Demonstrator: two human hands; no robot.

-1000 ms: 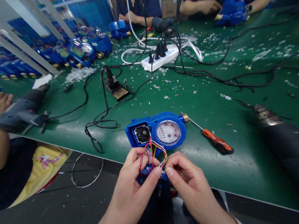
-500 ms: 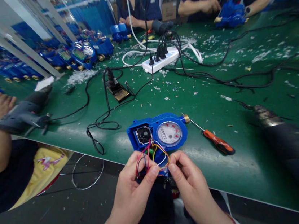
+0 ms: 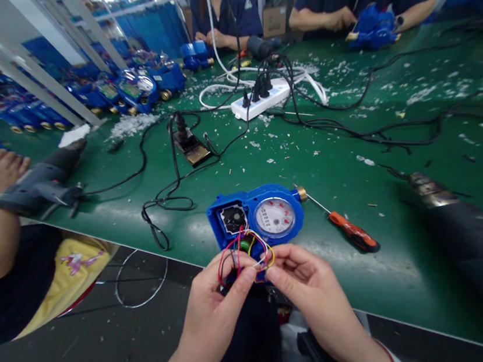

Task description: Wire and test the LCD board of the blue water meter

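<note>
1. The green workbench filled the view, scattered with plastic scraps.
2. One black heat gun lay at 3 o'clock, one grey power tool at 9 o'clock, and one power strip at 12 o'clock.
3. One blue water meter lay near the bench's front edge at 12 o'clock (probably fairly heavy; its stiff body offered the safest hold), with one screwdriver at 2 o'clock.
4. The left hand and right hand each had their fingers curled nearly closed, pinching wires.
5. The coloured wires looked thin, soft and easily strained (too tangled to count).
</note>
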